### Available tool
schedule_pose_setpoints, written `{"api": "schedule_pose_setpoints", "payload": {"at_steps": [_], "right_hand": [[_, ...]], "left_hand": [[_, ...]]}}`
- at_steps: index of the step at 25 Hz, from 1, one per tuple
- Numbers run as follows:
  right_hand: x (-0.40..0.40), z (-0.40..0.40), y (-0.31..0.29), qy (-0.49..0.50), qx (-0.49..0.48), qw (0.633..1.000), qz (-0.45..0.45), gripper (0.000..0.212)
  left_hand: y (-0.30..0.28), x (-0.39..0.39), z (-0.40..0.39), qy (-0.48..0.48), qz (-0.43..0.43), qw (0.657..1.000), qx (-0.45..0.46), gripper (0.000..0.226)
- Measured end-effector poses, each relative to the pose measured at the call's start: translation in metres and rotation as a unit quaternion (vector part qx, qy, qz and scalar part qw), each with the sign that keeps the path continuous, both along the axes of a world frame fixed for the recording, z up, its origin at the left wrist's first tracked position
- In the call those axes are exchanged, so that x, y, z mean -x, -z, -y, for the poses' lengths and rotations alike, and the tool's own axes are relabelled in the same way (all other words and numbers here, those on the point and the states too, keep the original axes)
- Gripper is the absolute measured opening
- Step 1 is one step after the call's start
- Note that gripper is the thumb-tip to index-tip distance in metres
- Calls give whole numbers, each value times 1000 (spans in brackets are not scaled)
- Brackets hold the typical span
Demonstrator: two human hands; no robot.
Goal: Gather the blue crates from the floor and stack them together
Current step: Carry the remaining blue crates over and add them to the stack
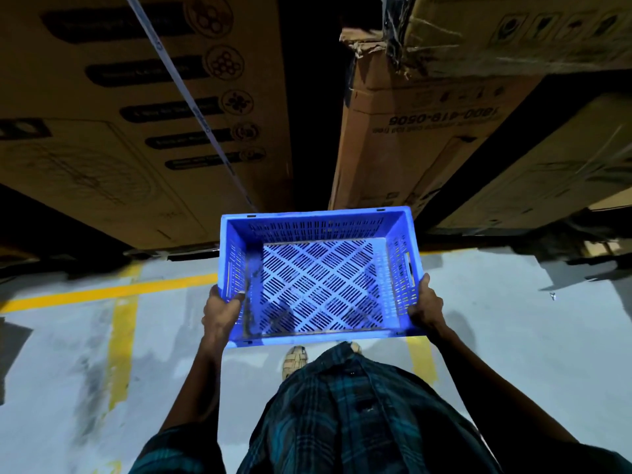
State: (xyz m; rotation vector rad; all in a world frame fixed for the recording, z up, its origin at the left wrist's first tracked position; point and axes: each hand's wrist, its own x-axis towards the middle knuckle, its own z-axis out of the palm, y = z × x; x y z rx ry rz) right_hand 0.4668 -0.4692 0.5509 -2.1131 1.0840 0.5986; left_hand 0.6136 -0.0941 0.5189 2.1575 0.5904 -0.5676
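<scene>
Both hands, left hand (220, 311) and right hand (425, 304), are gripping the near rim corners of an empty blue perforated plastic crate (318, 278), seemingly light and stiff.

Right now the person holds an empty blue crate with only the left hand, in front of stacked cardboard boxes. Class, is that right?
Not quite. Both hands hold it: the left hand grips one side of the blue crate and the right hand the other. The head view shows this. The crate is empty, with cardboard boxes ahead.

Warehouse, stacked cardboard cartons (143, 114) (printed), yellow floor lines (113, 290)
</scene>
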Motion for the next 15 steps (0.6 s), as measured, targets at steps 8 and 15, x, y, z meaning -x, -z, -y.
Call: {"api": "schedule_pose_setpoints", "payload": {"at_steps": [8,15], "right_hand": [[17,-20,-10,41,0,998,37,99],[15,-63,-6,-41,55,997,-33,90]], "left_hand": [[0,16,11,184,18,962,-199,79],[2,43,51,451,24,873,-183,67]]}}
